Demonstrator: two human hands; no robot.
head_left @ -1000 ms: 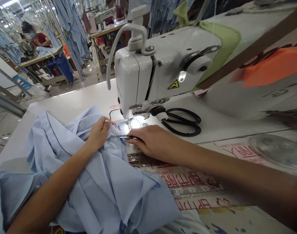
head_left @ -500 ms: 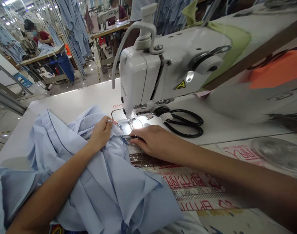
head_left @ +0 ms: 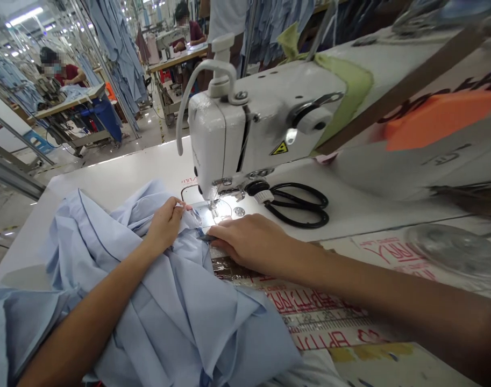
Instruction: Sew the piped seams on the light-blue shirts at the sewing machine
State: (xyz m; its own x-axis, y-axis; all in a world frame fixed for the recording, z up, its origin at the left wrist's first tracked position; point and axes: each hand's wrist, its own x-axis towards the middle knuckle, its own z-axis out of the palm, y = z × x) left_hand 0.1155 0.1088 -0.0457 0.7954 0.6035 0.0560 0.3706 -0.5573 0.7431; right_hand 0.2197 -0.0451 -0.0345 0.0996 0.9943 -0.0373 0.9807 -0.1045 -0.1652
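Note:
Light blue shirt cloth [head_left: 148, 301] lies bunched over the front left of the sewing table. My left hand [head_left: 164, 223] pinches a gathered edge of it, just left of the needle area. My right hand [head_left: 245, 239] is closed around small metal thread snips [head_left: 205, 237], whose tips touch the cloth edge; the palm hides most of the tool. Right behind both hands stands the white sewing machine [head_left: 216, 134], its lamp lighting the needle plate [head_left: 208, 216].
Black-handled scissors [head_left: 301, 204] lie beside the machine head. A taped ruler strip [head_left: 326, 322] runs along the table front. An orange piece [head_left: 442, 121] shows at the right. Beyond, a co-worker [head_left: 68, 72] sits at another table near hanging blue garments [head_left: 116, 54].
My right hand has shifted slightly left with the snips, closer against the cloth edge, and less of the blades shows. My left hand keeps its pinch. The view has shifted a little.

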